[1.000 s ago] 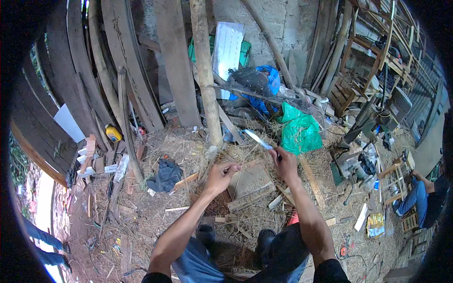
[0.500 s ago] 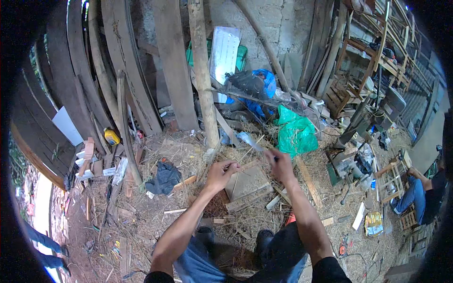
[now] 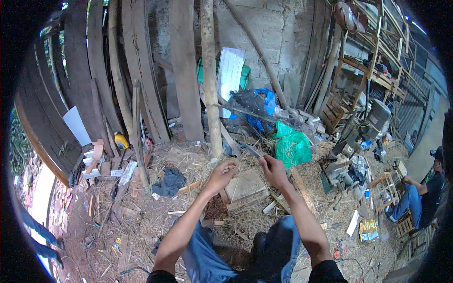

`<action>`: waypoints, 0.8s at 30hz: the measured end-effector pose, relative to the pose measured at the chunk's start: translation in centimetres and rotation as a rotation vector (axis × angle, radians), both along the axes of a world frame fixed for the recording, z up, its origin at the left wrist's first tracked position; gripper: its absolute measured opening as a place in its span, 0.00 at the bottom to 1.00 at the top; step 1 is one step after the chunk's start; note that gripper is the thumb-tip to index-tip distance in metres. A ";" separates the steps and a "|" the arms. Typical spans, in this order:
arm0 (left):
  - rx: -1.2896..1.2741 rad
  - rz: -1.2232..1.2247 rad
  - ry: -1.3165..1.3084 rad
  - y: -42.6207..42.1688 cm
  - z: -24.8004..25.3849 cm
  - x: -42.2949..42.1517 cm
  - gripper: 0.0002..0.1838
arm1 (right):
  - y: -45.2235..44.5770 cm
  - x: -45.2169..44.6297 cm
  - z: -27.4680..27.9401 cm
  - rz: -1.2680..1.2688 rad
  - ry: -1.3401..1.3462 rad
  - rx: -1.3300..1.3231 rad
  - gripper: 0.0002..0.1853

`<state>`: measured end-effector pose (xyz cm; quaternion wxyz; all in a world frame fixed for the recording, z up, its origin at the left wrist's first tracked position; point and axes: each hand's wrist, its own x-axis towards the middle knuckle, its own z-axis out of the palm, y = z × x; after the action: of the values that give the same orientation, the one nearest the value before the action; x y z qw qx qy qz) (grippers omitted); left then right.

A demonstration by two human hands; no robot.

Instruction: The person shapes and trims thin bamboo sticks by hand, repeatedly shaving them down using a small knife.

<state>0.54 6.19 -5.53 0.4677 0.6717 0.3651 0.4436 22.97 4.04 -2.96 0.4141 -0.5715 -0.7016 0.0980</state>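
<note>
My right hand (image 3: 273, 170) is closed on the handle of a knife (image 3: 250, 150), whose blade points up and to the left. To its left, my left hand (image 3: 222, 175) has its fingers bent and pinched together; whatever they hold is too small to make out. Both hands are in the air over a wooden board (image 3: 245, 187) lying on the straw-covered ground. The hands do not touch each other.
A wooden post (image 3: 211, 85) stands ahead, with a green bag (image 3: 291, 147) to its right and a dark cloth (image 3: 170, 182) at left. A yellow bottle (image 3: 121, 140) is near the planks. A person (image 3: 415, 193) sits at far right; someone's legs show at far left.
The view has tilted up a little. My right hand has shifted slightly left and lower with the knife. A thin light strip seen earlier between the hands no longer shows clearly.
</note>
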 end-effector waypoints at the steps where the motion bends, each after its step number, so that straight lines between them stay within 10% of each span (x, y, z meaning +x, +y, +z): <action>1: 0.003 0.003 -0.003 -0.5 0.4 0.4 0.14 | -0.5 -0.6 0.6 0.003 -0.003 0.003 0.13; 24: -0.591 -0.247 -0.294 -5.6 4.6 0.8 0.19 | -2.8 1.6 3.2 -0.019 -0.172 0.233 0.13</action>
<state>1.37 0.58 -0.94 0.7396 0.4754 0.3226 0.3506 24.57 1.19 0.22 0.4171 -0.5325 -0.7356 -0.0375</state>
